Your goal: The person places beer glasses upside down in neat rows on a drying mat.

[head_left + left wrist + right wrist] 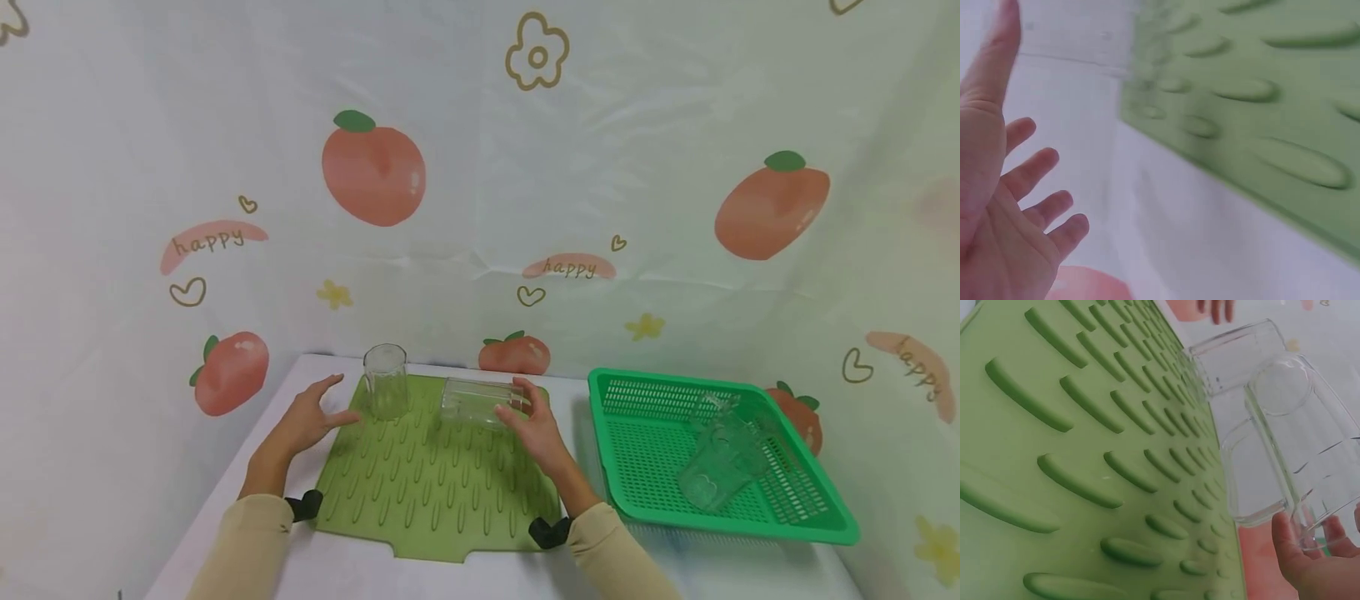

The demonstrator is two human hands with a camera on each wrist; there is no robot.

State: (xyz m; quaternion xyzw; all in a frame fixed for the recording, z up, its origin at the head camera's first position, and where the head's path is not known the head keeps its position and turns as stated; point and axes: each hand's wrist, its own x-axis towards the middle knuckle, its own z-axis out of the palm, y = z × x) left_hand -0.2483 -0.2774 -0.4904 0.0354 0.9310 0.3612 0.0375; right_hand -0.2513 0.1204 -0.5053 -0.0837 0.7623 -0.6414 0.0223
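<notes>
My right hand grips a clear glass mug by one end and holds it sideways over the back of the green ridged mat. In the right wrist view, the mug's square handle shows, with thumb and fingers at the mug's near end. A second clear glass stands upright at the mat's back left corner. Just left of that glass is my left hand, its fingers spread and thumb apart, holding nothing. The left wrist view shows its palm beside the mat's edge.
To the right of the mat stands a green plastic basket with several clear glass vessels lying in its right part. The white table meets a printed curtain behind the mat.
</notes>
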